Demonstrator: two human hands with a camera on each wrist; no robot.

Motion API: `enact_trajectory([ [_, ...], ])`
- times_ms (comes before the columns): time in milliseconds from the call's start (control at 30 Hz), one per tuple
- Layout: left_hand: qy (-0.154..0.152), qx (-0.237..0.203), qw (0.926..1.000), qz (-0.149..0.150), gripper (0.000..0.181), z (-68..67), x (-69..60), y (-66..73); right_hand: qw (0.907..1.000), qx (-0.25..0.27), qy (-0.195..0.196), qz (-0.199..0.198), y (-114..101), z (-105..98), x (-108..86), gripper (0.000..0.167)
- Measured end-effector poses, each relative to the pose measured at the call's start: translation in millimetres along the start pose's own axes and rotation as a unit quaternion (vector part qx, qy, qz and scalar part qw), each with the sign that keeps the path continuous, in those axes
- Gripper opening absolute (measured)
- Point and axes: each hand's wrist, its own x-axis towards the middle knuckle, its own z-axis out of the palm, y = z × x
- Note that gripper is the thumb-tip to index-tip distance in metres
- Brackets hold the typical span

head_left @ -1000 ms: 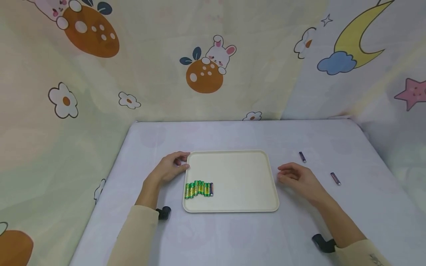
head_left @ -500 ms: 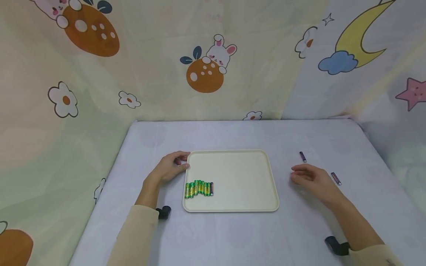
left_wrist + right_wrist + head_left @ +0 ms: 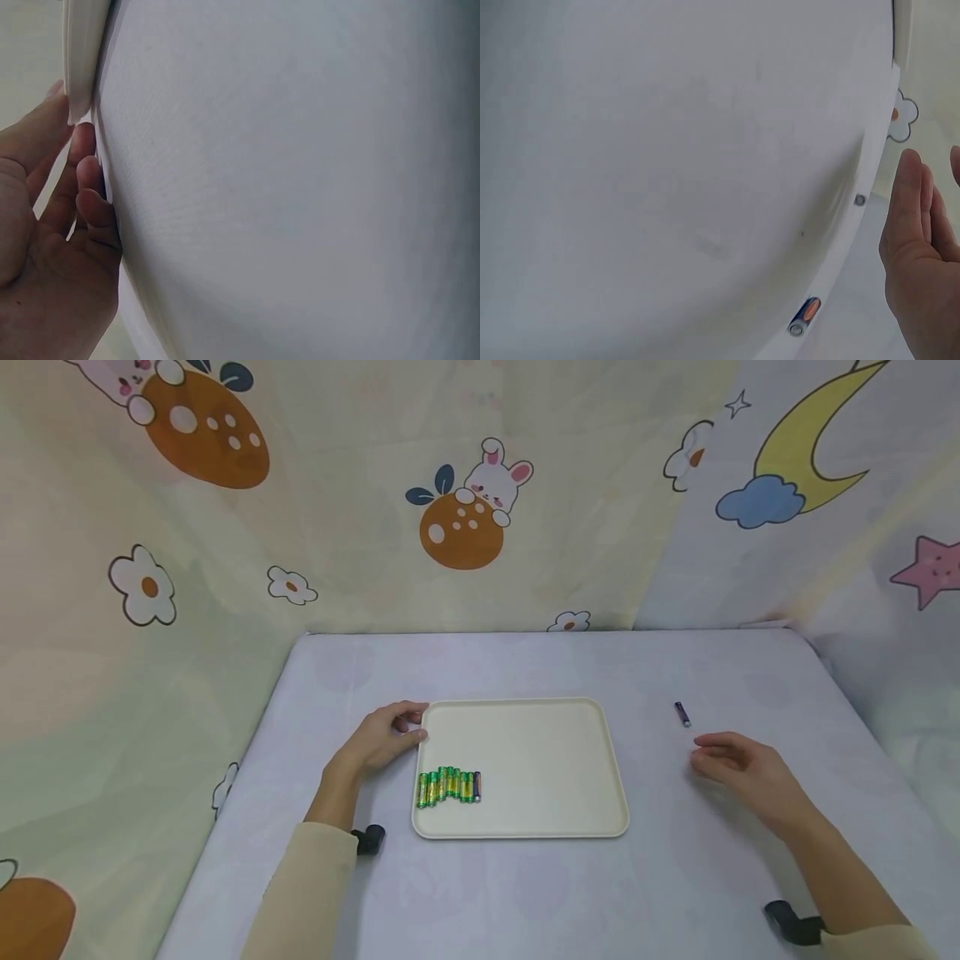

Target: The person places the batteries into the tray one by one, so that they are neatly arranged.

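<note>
A cream tray [image 3: 525, 768] lies on the table, with a row of green batteries [image 3: 442, 785] side by side in its lower left part. One dark battery [image 3: 477, 787] stands at the right end of that row. My left hand [image 3: 381, 735] holds the tray's left rim; the left wrist view has the thumb at the rim and the other fingers curled [image 3: 96, 206]. To the right of the tray, my right hand [image 3: 750, 777] hovers with nothing in it. A loose dark battery [image 3: 682, 714] lies beyond it. Another battery [image 3: 804, 316] shows in the right wrist view, but the hand hides it from the head view.
The table [image 3: 540, 893] has a white cloth, and a patterned fabric wall [image 3: 360, 510] rises behind its far edge. A black wrist camera [image 3: 793, 925] sits below the right hand, and a similar one [image 3: 369, 840] is on the left wrist.
My right hand has moved right, away from the tray, and now covers the nearer loose battery in the head view. The left hand, tray and battery row have stayed still.
</note>
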Motion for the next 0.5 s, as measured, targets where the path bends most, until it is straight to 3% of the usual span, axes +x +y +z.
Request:
enact_trajectory([
  [500,0.000,-0.004,1.0000,-0.005,0.051,1.5,0.1,-0.7,0.9980,0.009,0.054,0.031,26.6,-30.4,-10.9,0.056],
])
